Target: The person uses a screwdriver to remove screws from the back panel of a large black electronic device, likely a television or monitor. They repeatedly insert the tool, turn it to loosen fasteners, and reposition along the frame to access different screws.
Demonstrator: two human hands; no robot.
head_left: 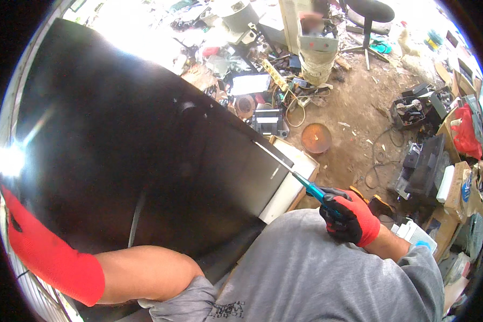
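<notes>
My right hand, in a red and black work glove, is closed around the teal handle of a long screwdriver. Its thin metal shaft points up and left, over the near right corner of a large flat black panel. That panel spreads across the left and middle of the view, with a glossy surface that catches light. My left hand, in a long red glove, reaches to the panel's far left edge. Its fingers are lost beside a bright glare, so I cannot see what they touch.
Beside the panel's right edge lies a pale box. A rusty round disc sits on the dirt floor. Beyond are a yellow power strip, a bucket and scattered scrap. To the right are a dark flat casing, a red bag and cables.
</notes>
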